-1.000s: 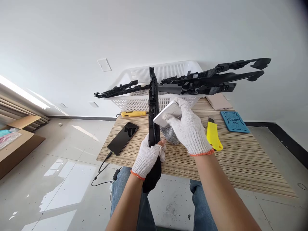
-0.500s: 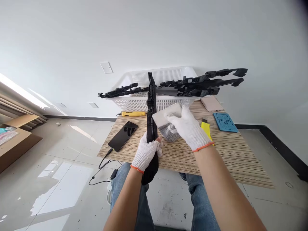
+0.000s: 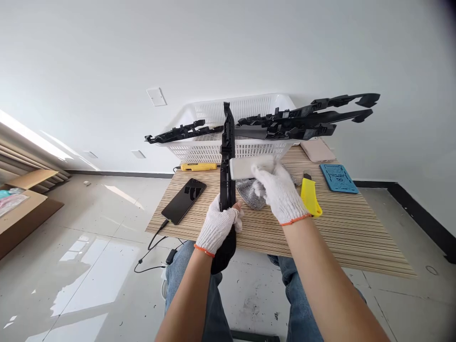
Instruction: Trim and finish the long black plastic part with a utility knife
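In a white knit glove, my left hand [image 3: 219,222] is closed around the lower part of a long black plastic trim piece [image 3: 227,156], which points away from me. The trim's wide end hangs below the table edge. My right hand [image 3: 281,192], gloved too, grips a flat white rectangular pad [image 3: 245,167]. The pad's left end is at the right side of the trim; whether it presses on it I cannot tell. Under the pad and right hand, a grey cloth [image 3: 253,199] lies crumpled on the table, partly hidden.
A white plastic basket [image 3: 199,154] against the wall holds more black trim pieces [image 3: 285,124] jutting over both sides. On the striped table [image 3: 342,237] lie a black phone [image 3: 183,200] on a cable, a yellow tool [image 3: 199,166], a yellow utility knife [image 3: 310,195], a blue pad [image 3: 338,178] and a pink case [image 3: 318,149].
The white pad has turned more level and shifted slightly right with my right hand. My left hand keeps its hold on the trim piece. The view has shifted slightly.
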Demonstrator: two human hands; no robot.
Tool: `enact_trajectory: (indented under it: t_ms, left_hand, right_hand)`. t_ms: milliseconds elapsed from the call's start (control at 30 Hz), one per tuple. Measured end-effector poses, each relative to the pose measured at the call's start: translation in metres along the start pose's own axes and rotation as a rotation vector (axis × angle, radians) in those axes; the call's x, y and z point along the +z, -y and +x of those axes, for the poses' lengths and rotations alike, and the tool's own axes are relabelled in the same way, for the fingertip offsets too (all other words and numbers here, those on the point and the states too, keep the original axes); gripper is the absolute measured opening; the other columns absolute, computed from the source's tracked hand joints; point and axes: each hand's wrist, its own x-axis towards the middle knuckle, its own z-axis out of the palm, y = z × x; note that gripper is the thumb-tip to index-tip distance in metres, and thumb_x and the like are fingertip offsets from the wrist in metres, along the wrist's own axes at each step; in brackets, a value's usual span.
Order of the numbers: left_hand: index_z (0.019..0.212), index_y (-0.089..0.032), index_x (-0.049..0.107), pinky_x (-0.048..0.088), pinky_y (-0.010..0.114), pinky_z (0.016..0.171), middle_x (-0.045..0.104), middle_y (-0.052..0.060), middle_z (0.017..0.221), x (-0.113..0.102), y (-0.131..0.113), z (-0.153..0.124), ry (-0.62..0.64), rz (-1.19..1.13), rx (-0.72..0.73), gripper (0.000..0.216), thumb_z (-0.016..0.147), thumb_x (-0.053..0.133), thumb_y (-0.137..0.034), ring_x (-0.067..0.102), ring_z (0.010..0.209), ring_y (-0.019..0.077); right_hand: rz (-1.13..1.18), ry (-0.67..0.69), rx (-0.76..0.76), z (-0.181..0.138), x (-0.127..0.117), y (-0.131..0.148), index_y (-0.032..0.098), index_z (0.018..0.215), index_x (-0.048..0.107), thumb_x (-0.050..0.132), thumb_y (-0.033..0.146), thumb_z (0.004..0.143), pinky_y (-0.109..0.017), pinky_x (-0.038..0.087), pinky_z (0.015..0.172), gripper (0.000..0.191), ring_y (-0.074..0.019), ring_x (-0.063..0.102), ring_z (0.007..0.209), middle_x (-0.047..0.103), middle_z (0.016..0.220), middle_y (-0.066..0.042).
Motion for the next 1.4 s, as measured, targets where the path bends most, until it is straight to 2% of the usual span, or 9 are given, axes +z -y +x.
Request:
enact_trajectory:
  t_ms: [67, 200, 333, 467, 633, 800, 933, 1100, 1400]
  left_hand:
    - [0.082, -0.023, 0.044, 0.041, 0.022, 0.039, 0.054, -0.008, 0.057, 0.000, 0.000, 0.000, 0.003, 0.005, 0.000, 0.030, 0.073, 0.073, -0.028, 0.048, 0.037, 0.0084]
    - [0.083, -0.023, 0.045, 0.041, 0.022, 0.040, 0.054, -0.008, 0.057, -0.001, 0.000, 0.000, 0.010, -0.020, -0.012, 0.029, 0.074, 0.072, -0.030, 0.047, 0.038, 0.0076]
    - [0.084, -0.023, 0.044, 0.041, 0.022, 0.040, 0.056, -0.007, 0.059, -0.002, -0.001, 0.000, 0.025, -0.026, -0.013, 0.030, 0.075, 0.072, -0.031, 0.047, 0.038, 0.0073]
    - [0.086, -0.023, 0.045, 0.041, 0.022, 0.039, 0.055, -0.008, 0.060, -0.003, 0.000, 0.000, 0.033, -0.018, -0.006, 0.031, 0.075, 0.073, -0.032, 0.047, 0.038, 0.0073]
    - [0.084, -0.022, 0.045, 0.043, 0.023, 0.039, 0.056, -0.007, 0.059, -0.003, 0.001, 0.000, 0.038, 0.019, -0.002, 0.032, 0.075, 0.074, -0.033, 0.048, 0.037, 0.0078]
    - [0.085, -0.022, 0.046, 0.042, 0.022, 0.038, 0.057, -0.007, 0.061, -0.003, 0.000, -0.001, 0.030, 0.019, 0.009, 0.031, 0.074, 0.074, -0.033, 0.047, 0.036, 0.0073]
    - [0.084, -0.022, 0.046, 0.042, 0.023, 0.038, 0.055, -0.007, 0.060, -0.002, 0.000, -0.001, 0.030, 0.015, 0.004, 0.032, 0.073, 0.074, -0.033, 0.047, 0.037, 0.0077]
    - [0.083, -0.023, 0.046, 0.041, 0.023, 0.039, 0.055, -0.007, 0.060, -0.002, -0.001, -0.001, 0.017, 0.015, 0.001, 0.031, 0.072, 0.073, -0.033, 0.047, 0.037, 0.0080]
    - [0.083, -0.023, 0.049, 0.042, 0.023, 0.038, 0.056, -0.008, 0.057, -0.001, 0.001, -0.003, 0.025, 0.029, 0.025, 0.022, 0.067, 0.063, -0.020, 0.049, 0.036, 0.0094]
  right_hand:
    - [0.033, 0.039, 0.036, -0.004, 0.005, 0.002, 0.020, 0.099, 0.059, 0.078, 0.028, 0.080, -0.020, 0.047, 0.041, 0.028, -0.0097, 0.056, 0.049, 0.065, 0.072, 0.001]
    - [0.056, -0.262, -0.066, -0.003, 0.003, 0.002, 0.023, 0.103, 0.059, 0.075, 0.031, 0.082, -0.021, 0.048, 0.042, 0.028, -0.0114, 0.059, 0.051, 0.065, 0.071, 0.003]
    - [0.017, 0.034, 0.077, -0.003, -0.009, 0.003, 0.022, 0.094, 0.062, 0.071, 0.041, 0.087, -0.022, 0.045, 0.041, 0.022, -0.0116, 0.054, 0.045, 0.061, 0.062, 0.003]
    - [-0.095, -0.267, -0.034, -0.003, -0.016, 0.002, 0.022, 0.104, 0.061, 0.072, 0.035, 0.085, -0.022, 0.046, 0.043, 0.025, -0.0141, 0.060, 0.049, 0.063, 0.063, 0.003]
    - [-0.010, 0.113, 0.087, -0.005, -0.008, -0.001, 0.020, 0.093, 0.064, 0.071, 0.042, 0.086, -0.021, 0.036, 0.037, 0.023, -0.0124, 0.055, 0.045, 0.064, 0.062, 0.001]
    - [0.045, -0.276, -0.154, -0.001, -0.012, -0.008, 0.021, 0.111, 0.064, 0.069, 0.038, 0.087, -0.031, 0.061, 0.061, 0.030, -0.0201, 0.074, 0.078, 0.075, 0.096, -0.006]
    - [0.092, 0.162, -0.034, 0.000, -0.019, -0.013, 0.020, 0.105, 0.067, 0.071, 0.035, 0.086, -0.034, 0.066, 0.071, 0.024, -0.0218, 0.075, 0.087, 0.075, 0.100, -0.008]
    - [-0.049, -0.169, -0.190, -0.003, -0.021, -0.013, 0.019, 0.121, 0.065, 0.065, 0.036, 0.090, -0.037, 0.065, 0.080, 0.035, -0.0208, 0.074, 0.096, 0.074, 0.112, -0.008]
    - [-0.422, 0.118, -0.457, -0.014, -0.018, -0.013, 0.027, 0.149, 0.053, 0.065, 0.032, 0.088, -0.051, 0.038, 0.121, 0.062, -0.0266, 0.048, 0.145, 0.050, 0.159, -0.006]
